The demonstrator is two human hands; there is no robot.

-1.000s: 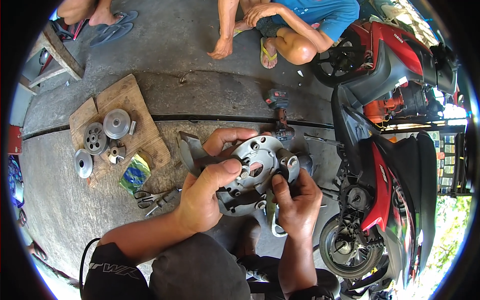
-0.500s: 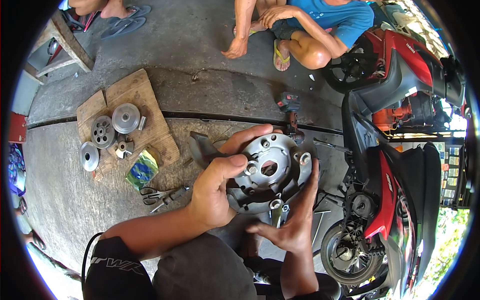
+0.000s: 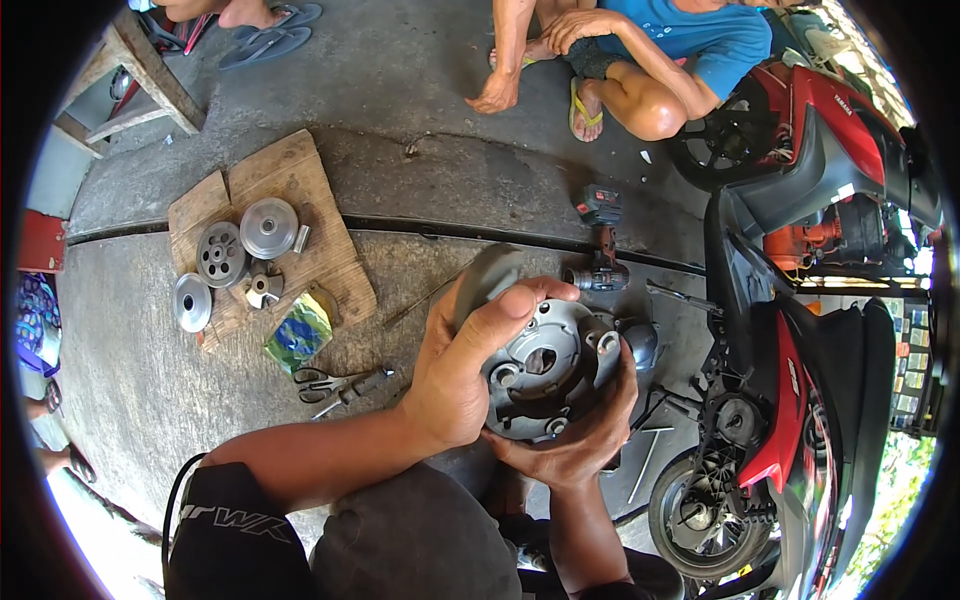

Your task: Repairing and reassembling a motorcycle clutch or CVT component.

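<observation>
Both my hands hold a round grey metal clutch plate assembly (image 3: pixel 560 365) with a central hole and several bolt posts. My left hand (image 3: pixel 455 370) is closed on its left side, thumb over a curved clutch shoe (image 3: pixel 490 270) tilted up at the top. My right hand (image 3: pixel 580 430) cups the lower right edge, fingers along the side. A domed metal part (image 3: pixel 645 345) lies just behind it, partly hidden. A cordless drill (image 3: pixel 605 265) lies on the concrete beyond my hands. Scissors (image 3: pixel 312 382) and a screwdriver (image 3: pixel 350 390) lie left of my left hand.
Cardboard (image 3: pixel 335 280) at left bears metal discs (image 3: pixel 268 225), small parts and a foil pouch (image 3: pixel 298 332). A red-and-black scooter (image 3: pixel 785 420) and another behind it (image 3: pixel 820 120) line the right. A crouching person in blue (image 3: pixel 680 35) and a wooden bench (image 3: pixel 140 70) are at the back.
The assembly has turned: the curved shoe that stuck out left is now upright at the top under my left thumb. My right hand has shifted round to the lower right edge.
</observation>
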